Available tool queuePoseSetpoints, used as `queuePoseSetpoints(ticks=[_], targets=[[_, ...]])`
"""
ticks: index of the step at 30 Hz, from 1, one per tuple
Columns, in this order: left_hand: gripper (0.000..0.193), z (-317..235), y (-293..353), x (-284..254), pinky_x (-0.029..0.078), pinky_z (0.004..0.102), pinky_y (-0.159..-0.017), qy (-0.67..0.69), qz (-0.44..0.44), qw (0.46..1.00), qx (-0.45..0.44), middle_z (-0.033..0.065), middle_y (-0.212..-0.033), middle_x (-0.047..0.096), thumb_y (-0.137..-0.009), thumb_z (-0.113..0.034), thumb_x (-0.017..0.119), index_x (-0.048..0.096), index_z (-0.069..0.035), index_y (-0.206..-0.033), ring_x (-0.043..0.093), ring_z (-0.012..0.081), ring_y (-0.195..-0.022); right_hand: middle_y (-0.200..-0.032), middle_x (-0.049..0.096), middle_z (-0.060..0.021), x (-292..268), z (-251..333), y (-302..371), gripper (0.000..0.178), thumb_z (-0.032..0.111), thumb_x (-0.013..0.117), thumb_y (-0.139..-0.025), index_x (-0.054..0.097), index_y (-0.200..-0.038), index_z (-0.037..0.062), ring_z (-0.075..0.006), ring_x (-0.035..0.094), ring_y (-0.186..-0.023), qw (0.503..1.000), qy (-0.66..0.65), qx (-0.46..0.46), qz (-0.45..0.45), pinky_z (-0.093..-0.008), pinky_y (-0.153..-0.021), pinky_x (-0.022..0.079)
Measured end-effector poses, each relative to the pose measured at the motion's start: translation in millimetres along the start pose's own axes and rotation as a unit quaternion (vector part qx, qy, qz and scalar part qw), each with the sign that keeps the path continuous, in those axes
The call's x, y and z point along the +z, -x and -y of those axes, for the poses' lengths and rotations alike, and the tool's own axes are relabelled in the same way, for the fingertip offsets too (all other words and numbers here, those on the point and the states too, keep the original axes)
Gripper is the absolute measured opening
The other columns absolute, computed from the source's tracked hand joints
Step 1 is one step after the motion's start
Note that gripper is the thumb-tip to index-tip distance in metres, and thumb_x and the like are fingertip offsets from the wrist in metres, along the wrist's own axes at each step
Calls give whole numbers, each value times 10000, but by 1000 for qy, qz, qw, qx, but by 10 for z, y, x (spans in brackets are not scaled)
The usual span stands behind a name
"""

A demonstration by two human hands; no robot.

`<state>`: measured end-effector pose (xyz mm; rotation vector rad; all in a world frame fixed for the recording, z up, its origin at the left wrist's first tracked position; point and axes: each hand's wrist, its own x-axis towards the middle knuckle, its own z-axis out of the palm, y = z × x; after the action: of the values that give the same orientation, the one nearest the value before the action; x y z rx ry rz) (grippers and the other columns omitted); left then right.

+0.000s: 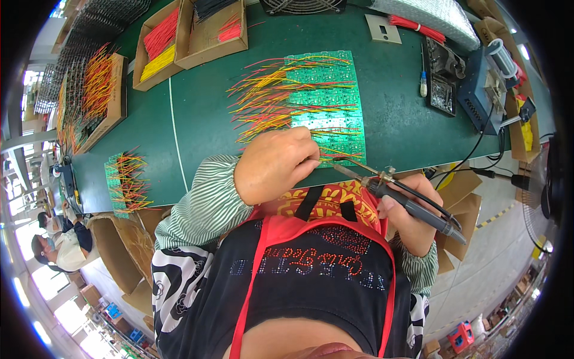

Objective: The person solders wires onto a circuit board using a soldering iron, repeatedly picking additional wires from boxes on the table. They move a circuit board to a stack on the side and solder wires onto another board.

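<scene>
A green circuit board panel point(354, 90) lies on the table in front of me, with rows of red and yellow wires point(257, 96) fanning off its left side. My left hand point(280, 163) is over the panel's near left part, its fingertips pinched together by the lowest row. What sits in the pinch is too small to see, probably a wire end. My right hand point(412, 209) is wrapped round a soldering iron point(412, 206) with a feed tube clamped along it. The iron's tip points left and reaches the panel's near edge, close to my left fingertips.
Cardboard boxes of red and yellow wires point(160, 42) stand at the back left. A second wired panel point(113, 179) lies at the far left. On the right are a black tray point(441, 78), a small screwdriver point(423, 85) and a blue soldering station point(478, 90) with a solder reel.
</scene>
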<state>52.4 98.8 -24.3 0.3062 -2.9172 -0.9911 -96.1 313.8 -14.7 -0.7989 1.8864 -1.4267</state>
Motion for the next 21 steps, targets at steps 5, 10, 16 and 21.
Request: queuePoseSetpoints(ticks=[5, 10, 16, 21], targets=[[90, 19, -23, -9, 456, 369, -619, 6, 3, 1000, -3, 77, -800, 555, -796, -139, 631, 604, -53, -796, 577, 261, -732, -719, 635, -80, -68, 80, -4, 176, -17, 655, -745, 551, -885, -39, -112, 615, -601, 996, -76, 28, -24, -237, -577, 510], [88, 13, -6, -33, 456, 372, -618, 7, -6, 1000, 2, 80, -798, 557, -798, -138, 630, 608, -53, -797, 576, 266, -730, -715, 628, -111, -115, 121, -48, 182, -42, 633, -755, 535, -907, -49, -133, 616, -599, 993, -100, -10, -62, -255, -573, 526], [95, 327, 167, -424, 465, 368, -623, 7, 21, 1000, 12, 89, -778, 594, -787, -149, 634, 621, -56, -797, 594, 277, -725, -736, 632, -136, -212, 106, -159, 194, -27, 627, -775, 515, -932, -46, -152, 616, -595, 988, -105, -36, -104, -256, -575, 518], [139, 1018, -101, -1127, 472, 428, -650, -133, -5, 986, -101, 147, -743, 615, -745, -187, 606, 642, -53, -750, 598, 327, -730, -737, 624, -127, -233, 80, -240, 181, -6, 621, -798, 506, -935, -37, -161, 622, -606, 985, -127, -15, -118, -268, -577, 537]])
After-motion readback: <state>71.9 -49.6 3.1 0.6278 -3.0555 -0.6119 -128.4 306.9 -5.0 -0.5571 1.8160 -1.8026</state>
